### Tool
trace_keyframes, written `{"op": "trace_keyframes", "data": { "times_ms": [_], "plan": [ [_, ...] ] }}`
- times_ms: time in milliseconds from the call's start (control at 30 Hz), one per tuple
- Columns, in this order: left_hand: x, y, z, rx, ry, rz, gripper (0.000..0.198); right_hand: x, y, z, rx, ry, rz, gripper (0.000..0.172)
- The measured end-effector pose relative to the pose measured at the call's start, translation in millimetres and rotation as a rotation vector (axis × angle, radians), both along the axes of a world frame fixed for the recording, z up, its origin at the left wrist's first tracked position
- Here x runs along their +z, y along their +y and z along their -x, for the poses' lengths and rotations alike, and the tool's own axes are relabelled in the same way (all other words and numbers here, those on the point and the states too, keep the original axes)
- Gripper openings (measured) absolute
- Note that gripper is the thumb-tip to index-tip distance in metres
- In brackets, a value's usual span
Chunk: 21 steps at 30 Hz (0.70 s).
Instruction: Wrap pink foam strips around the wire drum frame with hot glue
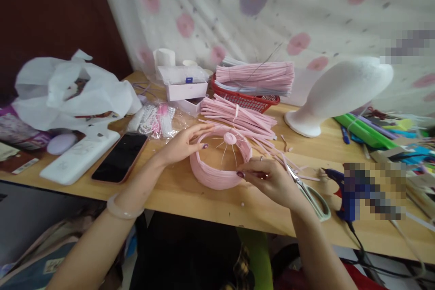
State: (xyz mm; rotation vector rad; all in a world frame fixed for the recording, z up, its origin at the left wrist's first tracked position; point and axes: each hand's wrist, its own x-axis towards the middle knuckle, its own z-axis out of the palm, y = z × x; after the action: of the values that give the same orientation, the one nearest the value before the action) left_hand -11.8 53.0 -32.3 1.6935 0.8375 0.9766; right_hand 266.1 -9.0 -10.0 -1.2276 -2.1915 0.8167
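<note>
A wide pink ring (217, 180), wrapped in fuzzy strips, rests on the table before me. Thin wires spread like spokes from a small pink coiled disc (230, 138) over its far part. My left hand (183, 142) grips the ring's left side, thumb over the rim and fingers along the outside. At the right front rim, my right hand (268, 179) pinches the edge close to a wire end; its fingertips partly hide what is between them. Scissors (311, 195) with pale green handles lie just right of that hand.
Behind the ring lie a tied bundle of pink stems (238, 115) and a red basket (234, 97) of more stems. A white foam head (333, 90) stands at the right, near a blue glue gun (346, 195). A phone (120, 157) and white power strip-like block (79, 156) lie left.
</note>
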Motion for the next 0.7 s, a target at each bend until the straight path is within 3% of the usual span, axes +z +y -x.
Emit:
{"op": "trace_keyframes", "data": {
  "times_ms": [100,233,400,567,700],
  "plan": [
    [8.1,-0.2,8.3,0.061,0.018,-0.047,0.050,-6.4,-1.4,5.0,-0.016,0.073,-0.027,0.019],
    [18.2,-35.1,13.4,0.364,0.234,-0.274,0.021,-12.2,-1.1,6.7,-0.011,0.111,-0.044,0.020],
    [26.2,-73.5,3.4,0.255,0.688,-0.406,0.022,-11.2,-2.3,7.2,0.001,0.093,-0.040,0.020],
    [36.9,-64.0,-7.9,0.157,0.989,-0.579,0.011,-11.1,-3.6,8.0,-0.014,0.079,-0.029,0.020],
    [44.0,-57.0,-13.8,0.099,1.039,-0.565,0.022,-12.1,-3.3,7.8,-0.013,0.078,-0.022,0.020]
  ]
}}
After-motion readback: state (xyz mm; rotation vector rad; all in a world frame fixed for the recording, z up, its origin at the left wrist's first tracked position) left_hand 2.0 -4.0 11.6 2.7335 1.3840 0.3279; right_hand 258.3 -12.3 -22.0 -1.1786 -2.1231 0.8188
